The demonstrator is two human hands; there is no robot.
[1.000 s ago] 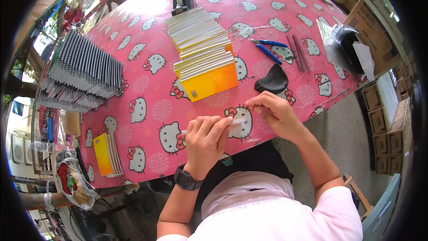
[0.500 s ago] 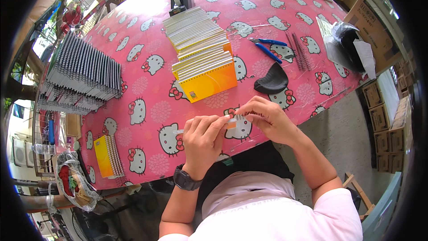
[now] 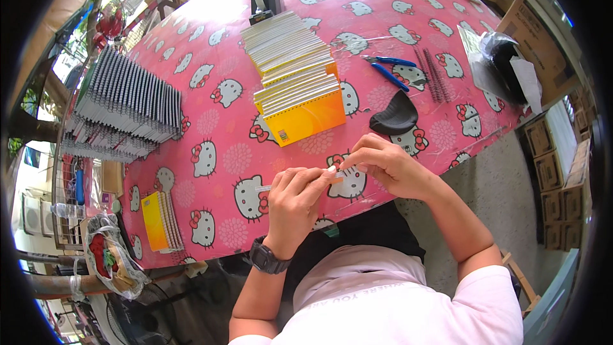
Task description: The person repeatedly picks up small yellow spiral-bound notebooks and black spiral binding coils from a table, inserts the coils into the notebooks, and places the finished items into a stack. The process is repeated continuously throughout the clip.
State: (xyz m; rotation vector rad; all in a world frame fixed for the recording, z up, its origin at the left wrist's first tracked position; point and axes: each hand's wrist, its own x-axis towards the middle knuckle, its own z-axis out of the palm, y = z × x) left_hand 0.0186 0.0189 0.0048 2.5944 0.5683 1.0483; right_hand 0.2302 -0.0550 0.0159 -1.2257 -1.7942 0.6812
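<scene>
Yellow books and blue pliers sit behind the thin pale strip; the left hand grips it over the table, hiding its middle; the right hand's grip I cannot tell.

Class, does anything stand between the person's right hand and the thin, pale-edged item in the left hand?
Nothing visible does. The right hand is close to the right end of the thin, pale-edged item gripped by the left hand; contact is unclear. The curved black object lies beyond the right hand, not between.
</scene>
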